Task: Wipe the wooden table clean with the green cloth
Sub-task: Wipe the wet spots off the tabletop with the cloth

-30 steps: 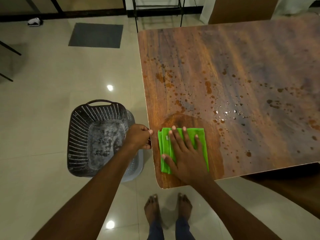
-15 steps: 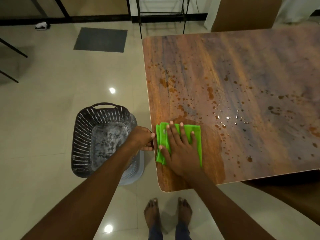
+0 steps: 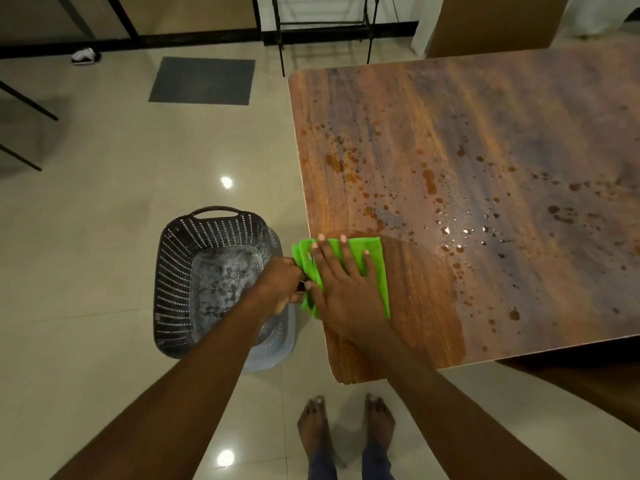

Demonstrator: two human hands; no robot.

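The wooden table (image 3: 485,133) fills the right half of the head view, spattered with brown stains and water drops. A wiped, darker patch lies at its near left corner. The folded green cloth (image 3: 375,261) lies at the table's left edge, its left part hanging slightly over. My right hand (image 3: 341,292) presses flat on the cloth with fingers spread. My left hand (image 3: 280,282) is curled against the table's left edge, touching the cloth's overhanging part.
A dark perforated plastic basket (image 3: 214,213) stands on the tiled floor just left of the table, nested in a lighter one. My bare feet (image 3: 315,427) are below the table corner. A grey mat (image 3: 202,81) and a metal rack (image 3: 322,26) lie farther back.
My right hand has slid the cloth left and away from me, up to the table's left edge where it now overhangs and meets my left hand.
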